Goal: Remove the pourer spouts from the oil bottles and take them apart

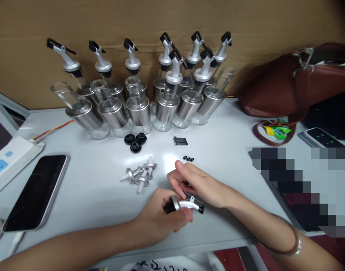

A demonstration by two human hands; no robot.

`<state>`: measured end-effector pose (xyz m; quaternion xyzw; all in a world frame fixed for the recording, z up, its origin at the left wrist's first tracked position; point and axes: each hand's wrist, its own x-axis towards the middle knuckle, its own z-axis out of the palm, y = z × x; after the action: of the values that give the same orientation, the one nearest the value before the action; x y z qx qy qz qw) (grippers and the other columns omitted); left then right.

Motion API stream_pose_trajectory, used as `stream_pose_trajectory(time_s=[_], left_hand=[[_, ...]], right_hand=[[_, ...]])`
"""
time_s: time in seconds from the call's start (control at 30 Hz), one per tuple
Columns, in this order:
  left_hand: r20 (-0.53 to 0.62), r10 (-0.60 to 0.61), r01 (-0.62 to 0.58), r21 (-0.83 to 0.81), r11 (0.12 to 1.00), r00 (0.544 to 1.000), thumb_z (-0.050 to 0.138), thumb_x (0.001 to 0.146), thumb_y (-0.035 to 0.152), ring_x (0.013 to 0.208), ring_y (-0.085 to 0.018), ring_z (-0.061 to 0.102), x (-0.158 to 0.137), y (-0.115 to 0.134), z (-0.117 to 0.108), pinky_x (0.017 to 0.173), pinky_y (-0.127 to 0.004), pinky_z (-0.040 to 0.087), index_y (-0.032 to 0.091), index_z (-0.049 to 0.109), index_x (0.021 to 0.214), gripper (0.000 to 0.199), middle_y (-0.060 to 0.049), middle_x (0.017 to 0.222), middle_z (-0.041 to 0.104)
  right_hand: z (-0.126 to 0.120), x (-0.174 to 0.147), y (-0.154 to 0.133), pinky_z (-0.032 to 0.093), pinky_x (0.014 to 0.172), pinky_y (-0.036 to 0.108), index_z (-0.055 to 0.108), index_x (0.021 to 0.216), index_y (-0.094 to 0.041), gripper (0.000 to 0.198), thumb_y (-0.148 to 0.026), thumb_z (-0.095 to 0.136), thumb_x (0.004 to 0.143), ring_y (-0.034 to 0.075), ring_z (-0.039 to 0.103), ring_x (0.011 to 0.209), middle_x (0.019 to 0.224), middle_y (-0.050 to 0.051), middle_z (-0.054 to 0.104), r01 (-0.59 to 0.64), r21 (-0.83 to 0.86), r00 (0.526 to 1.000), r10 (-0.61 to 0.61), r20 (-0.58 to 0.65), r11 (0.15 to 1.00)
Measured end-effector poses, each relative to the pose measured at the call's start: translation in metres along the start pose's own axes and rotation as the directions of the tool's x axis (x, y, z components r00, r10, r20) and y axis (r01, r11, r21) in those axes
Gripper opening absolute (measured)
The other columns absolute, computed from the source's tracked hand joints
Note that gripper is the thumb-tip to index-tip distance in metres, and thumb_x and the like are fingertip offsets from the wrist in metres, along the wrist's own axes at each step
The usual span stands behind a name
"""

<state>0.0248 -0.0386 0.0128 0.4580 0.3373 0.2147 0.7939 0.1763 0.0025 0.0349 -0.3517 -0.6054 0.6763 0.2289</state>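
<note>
My left hand (pixel 161 216) is closed around a silver pour spout (pixel 187 203) with a black ribbed stopper and a black flip lever. The spout lies sideways, its tip pointing right. Over it is my right hand (pixel 204 184), fingers loosely bent and thumb apart, with one fingertip touching the spout near its lever. Beyond my hands lie several loose silver spout bodies (pixel 142 180) with clear tubes. Three black rubber stoppers (pixel 135 146) sit behind those. Several thin black levers (pixel 180 141) and small black caps (pixel 188 159) are laid out to the right.
Glass bottles with steel sleeves (pixel 113 113) stand in rows at the back; several carry fitted spouts. A phone (pixel 37 192) and a white power strip (pixel 11 162) lie left. A brown handbag (pixel 274 86) and its strap occupy the right. The table's front edge (pixel 149 255) runs below my hands.
</note>
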Motion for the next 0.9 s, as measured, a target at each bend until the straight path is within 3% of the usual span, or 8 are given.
stream_pose_trajectory(time_s=[0.13, 0.3, 0.47, 0.63, 0.7, 0.77, 0.83, 0.9], left_hand=[[-0.071, 0.077, -0.078, -0.010, 0.997, 0.995, 0.060, 0.075, 0.070, 0.046, -0.005, 0.027, -0.002, -0.007, 0.002, 0.045, -0.023, 0.020, 0.019, 0.042, 0.062, 0.056, 0.007, 0.050, 0.034], [-0.115, 0.115, -0.113, 0.021, 0.993, 0.987, 0.061, 0.078, 0.065, 0.052, -0.007, 0.029, -0.002, -0.007, 0.003, 0.048, -0.023, 0.025, 0.019, 0.042, 0.068, 0.051, 0.005, 0.058, 0.038], [-0.113, 0.101, -0.100, 0.021, 0.995, 0.988, 0.064, 0.076, 0.059, 0.048, -0.006, 0.029, -0.002, -0.007, 0.005, 0.046, -0.022, 0.025, 0.020, 0.041, 0.068, 0.046, 0.007, 0.055, 0.038], [-0.127, 0.149, -0.146, 0.033, 0.989, 0.981, 0.061, 0.077, 0.064, 0.046, -0.006, 0.030, 0.000, -0.007, 0.003, 0.045, -0.023, 0.025, 0.020, 0.042, 0.071, 0.048, 0.006, 0.055, 0.039], [-0.144, 0.190, -0.185, 0.050, 0.981, 0.971, 0.058, 0.078, 0.066, 0.048, -0.007, 0.031, 0.001, -0.005, 0.000, 0.046, -0.022, 0.026, 0.020, 0.042, 0.071, 0.050, 0.006, 0.056, 0.040], [-0.135, 0.196, -0.192, 0.043, 0.981, 0.971, 0.058, 0.079, 0.067, 0.051, -0.007, 0.031, 0.003, -0.002, -0.001, 0.048, -0.022, 0.026, 0.020, 0.040, 0.073, 0.051, 0.006, 0.058, 0.040], [-0.127, 0.182, -0.181, 0.017, 0.983, 0.975, 0.058, 0.079, 0.067, 0.052, -0.007, 0.029, 0.003, -0.001, -0.002, 0.049, -0.022, 0.027, 0.021, 0.039, 0.075, 0.051, 0.007, 0.059, 0.040], [-0.118, 0.164, -0.165, 0.004, 0.986, 0.979, 0.059, 0.079, 0.067, 0.052, -0.007, 0.028, 0.001, 0.001, -0.002, 0.050, -0.021, 0.026, 0.021, 0.038, 0.076, 0.051, 0.007, 0.061, 0.039]], right_hand=[[0.009, 0.002, -0.001, 0.029, 0.050, 0.026, 0.041, 0.045, -0.020, 0.071, -0.069, 0.021, 0.093, 0.009, 0.031, 0.043, 0.041, -0.006, 0.031, 0.025, -0.026, 0.994, -0.028, -0.103, 0.999], [0.016, 0.003, 0.002, 0.029, 0.049, 0.025, 0.040, 0.044, -0.022, 0.066, -0.061, 0.029, 0.095, 0.008, 0.030, 0.042, 0.039, -0.007, 0.029, 0.080, 0.008, 0.968, -0.075, -0.241, 0.997], [0.019, 0.002, 0.006, 0.026, 0.045, 0.025, 0.039, 0.041, -0.022, 0.066, -0.064, 0.037, 0.092, 0.007, 0.031, 0.039, 0.036, -0.006, 0.033, 0.070, 0.061, 0.963, -0.051, -0.266, 0.996], [0.023, 0.006, 0.006, 0.019, 0.040, 0.025, 0.033, 0.039, -0.022, 0.066, -0.066, 0.049, 0.085, 0.007, 0.025, 0.036, 0.035, -0.007, 0.028, 0.095, 0.302, 0.950, 0.005, -0.314, 0.948], [0.022, 0.007, 0.004, 0.018, 0.039, 0.025, 0.028, 0.040, -0.023, 0.065, -0.064, 0.053, 0.084, 0.006, 0.020, 0.036, 0.036, -0.009, 0.021, 0.164, 0.401, 0.919, 0.007, -0.394, 0.901], [0.017, 0.007, 0.000, 0.020, 0.040, 0.025, 0.028, 0.041, -0.023, 0.064, -0.063, 0.054, 0.084, 0.007, 0.021, 0.037, 0.037, -0.009, 0.021, 0.235, 0.372, 0.875, -0.030, -0.483, 0.898], [0.007, 0.004, -0.005, 0.023, 0.042, 0.026, 0.032, 0.043, -0.023, 0.063, -0.064, 0.054, 0.085, 0.008, 0.024, 0.038, 0.039, -0.008, 0.025, 0.267, 0.195, 0.798, -0.102, -0.594, 0.944], [-0.009, 0.001, -0.008, 0.026, 0.045, 0.026, 0.037, 0.045, -0.022, 0.061, -0.065, 0.054, 0.084, 0.009, 0.030, 0.043, 0.043, -0.006, 0.031, 0.193, -0.077, 0.686, -0.191, -0.702, 0.978]])
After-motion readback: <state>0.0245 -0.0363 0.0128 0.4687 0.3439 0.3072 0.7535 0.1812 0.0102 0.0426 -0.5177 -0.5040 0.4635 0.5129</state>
